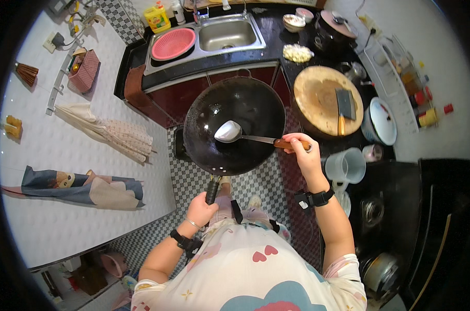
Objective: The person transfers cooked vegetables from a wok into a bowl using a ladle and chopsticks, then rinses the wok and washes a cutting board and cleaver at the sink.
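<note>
A large black wok (238, 97) is held up over the floor in front of me, near the counter edge. My left hand (202, 210) grips its dark wrapped handle at the bottom. My right hand (303, 149) holds a metal ladle (229, 132) by its wooden handle, with the bowl of the ladle over the inside of the wok. Whether the ladle touches the wok I cannot tell. The wok shows no food, only a shiny dark surface. To the right lies a cleaver (346, 104) on a round wooden chopping board (316, 93).
A steel sink (229, 35) and a pink colander (173, 43) are at the far counter. Chopped pale food (297, 53) lies beside the board. An enamel basin (380, 122), a plastic jug (345, 165) and a gas stove (374, 212) line the right side. Aprons (114, 192) hang at left.
</note>
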Available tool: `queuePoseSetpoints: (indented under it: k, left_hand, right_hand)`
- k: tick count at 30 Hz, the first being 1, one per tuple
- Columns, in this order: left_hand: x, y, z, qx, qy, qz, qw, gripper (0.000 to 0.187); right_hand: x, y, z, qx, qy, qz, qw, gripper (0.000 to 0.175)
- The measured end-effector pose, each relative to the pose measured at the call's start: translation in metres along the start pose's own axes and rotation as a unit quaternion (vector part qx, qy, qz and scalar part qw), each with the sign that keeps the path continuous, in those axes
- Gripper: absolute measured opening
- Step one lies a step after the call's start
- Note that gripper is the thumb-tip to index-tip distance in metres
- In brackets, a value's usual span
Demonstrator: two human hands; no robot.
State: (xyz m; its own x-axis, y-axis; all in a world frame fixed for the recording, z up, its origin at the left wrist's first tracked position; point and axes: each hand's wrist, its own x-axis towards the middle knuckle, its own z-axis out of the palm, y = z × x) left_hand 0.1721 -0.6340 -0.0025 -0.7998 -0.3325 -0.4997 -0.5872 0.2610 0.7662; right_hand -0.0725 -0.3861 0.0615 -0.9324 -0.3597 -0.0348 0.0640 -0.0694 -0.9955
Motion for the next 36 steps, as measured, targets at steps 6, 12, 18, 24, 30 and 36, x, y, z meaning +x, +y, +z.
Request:
queuePoseSetpoints:
  k: [6,12,18,24,30,36]
  left_hand:
    - [-0.063,-0.024,0.016,0.029,0.0,-0.019,0.999,0.021]
    - [-0.085,-0.078,0.017,0.072,-0.012,0.026,0.997,0.02]
    - [-0.123,-0.091,0.012,0.051,-0.079,0.003,0.996,0.015]
    - [-0.164,-0.102,0.023,0.067,-0.132,0.018,0.989,0.017]
    - [-0.194,-0.099,0.054,0.12,-0.156,0.121,0.973,0.014]
    - [-0.225,-0.047,0.126,0.134,-0.193,0.176,0.956,0.018]
  right_hand:
    - [-0.091,0.032,-0.018,-0.086,-0.024,-0.035,0.995,0.009]
    - [-0.197,0.067,-0.026,0.066,-0.01,0.065,0.996,0.041]
    - [-0.325,0.125,0.005,0.054,0.179,0.136,0.973,0.036]
    - [-0.405,0.143,0.042,-0.096,-0.121,0.223,0.962,0.027]
    - [-0.407,0.115,0.049,-0.098,-0.212,0.164,0.958,0.028]
    - [-0.433,0.082,0.008,-0.075,-0.212,0.143,0.964,0.036]
